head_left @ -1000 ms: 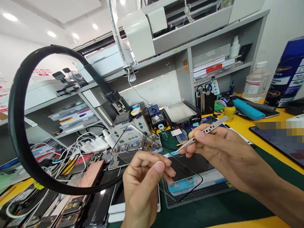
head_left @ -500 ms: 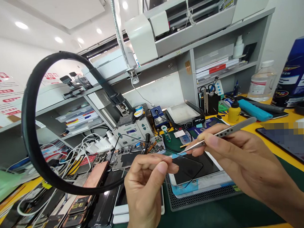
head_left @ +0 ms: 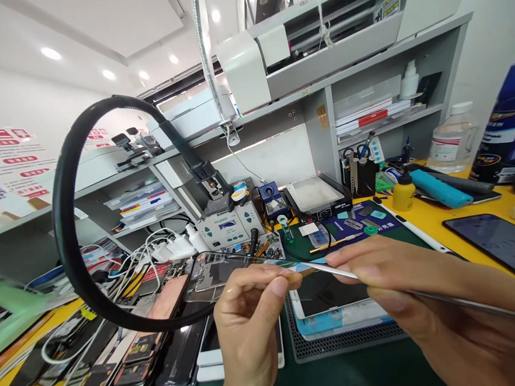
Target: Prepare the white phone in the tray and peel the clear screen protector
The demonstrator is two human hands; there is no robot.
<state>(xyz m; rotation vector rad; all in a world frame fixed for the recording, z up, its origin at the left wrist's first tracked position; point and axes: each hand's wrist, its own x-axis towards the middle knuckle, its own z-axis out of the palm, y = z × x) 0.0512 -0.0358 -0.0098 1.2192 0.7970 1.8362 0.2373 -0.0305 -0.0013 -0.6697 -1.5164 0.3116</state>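
Pinched between the thumb and fingers of my left hand [head_left: 249, 323] is a clear sheet [head_left: 204, 293], tilted almost edge-on, stretching left over the phone parts. My right hand [head_left: 413, 289] grips metal tweezers [head_left: 338, 271], their tip pointing left at the sheet's edge beside my left fingertips. Whether the tips have caught anything is too small to tell. Beneath both hands lies a white-edged device with a black screen [head_left: 332, 294], resting on a blue-and-white block [head_left: 350, 319] over a black perforated mat [head_left: 317, 351].
A thick black hose [head_left: 67, 233] loops at left above stacked phone parts [head_left: 144, 343]. Behind stand a grey control unit [head_left: 227, 228] and a flat heating plate [head_left: 312, 194]. To the right are a yellow bottle [head_left: 404, 192] and a dark-screened phone [head_left: 487, 247].
The thin black outline around the sheet, seen face-on before, now shows tilted nearly edge-on. My right hand has lowered the tweezers' rear end, and they lie flatter. The view has shifted slightly.
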